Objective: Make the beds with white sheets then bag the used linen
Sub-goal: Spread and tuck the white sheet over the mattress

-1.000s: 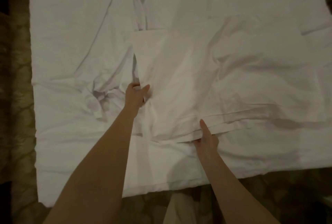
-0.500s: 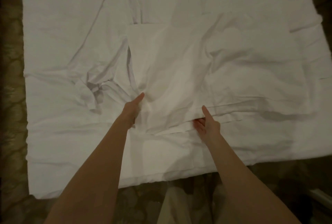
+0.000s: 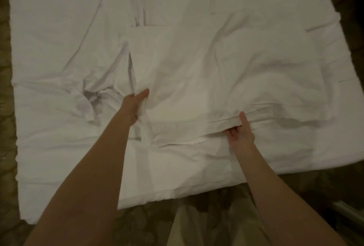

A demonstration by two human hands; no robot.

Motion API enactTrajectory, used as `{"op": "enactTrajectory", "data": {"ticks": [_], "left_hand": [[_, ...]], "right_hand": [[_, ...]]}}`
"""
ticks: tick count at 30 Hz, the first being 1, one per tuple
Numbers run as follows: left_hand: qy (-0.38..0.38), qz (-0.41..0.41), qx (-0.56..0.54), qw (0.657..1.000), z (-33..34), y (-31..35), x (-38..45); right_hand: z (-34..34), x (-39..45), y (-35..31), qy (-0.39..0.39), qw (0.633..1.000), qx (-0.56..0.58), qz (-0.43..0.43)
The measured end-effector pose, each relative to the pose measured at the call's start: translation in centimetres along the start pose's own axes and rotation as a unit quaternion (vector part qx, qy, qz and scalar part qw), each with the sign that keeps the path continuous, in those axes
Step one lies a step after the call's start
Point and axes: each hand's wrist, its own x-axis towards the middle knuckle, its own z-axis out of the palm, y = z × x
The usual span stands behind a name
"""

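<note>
Head view: both hands' fingers grip the folded white sheet lying on rumpled bedding, patterned carpet alongside.

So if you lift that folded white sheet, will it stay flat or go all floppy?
Probably floppy: the folded sheet already wrinkles where the left hand and right hand grip it. Likely light too, and its stacked layers may slide apart.

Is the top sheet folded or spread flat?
Folded: the top sheet shows stacked layered edges by the right hand; it covers part of the bed.
</note>
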Motion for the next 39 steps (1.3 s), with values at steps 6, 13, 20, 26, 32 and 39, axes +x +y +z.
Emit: {"op": "enactTrajectory", "data": {"ticks": [6,13,20,26,32,39], "left_hand": [[0.071,0.023,0.023,0.997,-1.2,-2.2,0.1],[0.019,-0.013,0.014,1.000,-0.3,-4.2,-1.6],[0.091,-0.006,-0.008,0.996,1.0,-5.9,-2.8],[0.091,0.001,-0.032,0.995,1.2,-6.0,-3.6],[0.123,-0.001,-0.004,0.992,1.6,-6.7,-4.2],[0.117,-0.041,0.041,0.991,2.8,-7.3,-4.7]], "right_hand": [[-1.5,0.8,-2.6,0.028,0.999,-0.031,-0.022],[-2.7,3.4,-10.2,0.062,0.986,0.026,-0.153],[-6.8,5.0,-12.4,0.073,0.986,-0.122,-0.087],[-6.8,4.9,-17.8,0.075,0.986,0.055,-0.140],[-9.6,5.7,-18.9,0.077,0.992,0.056,-0.082],[-8.1,7.8,-19.7,0.117,0.989,-0.055,-0.076]]}}
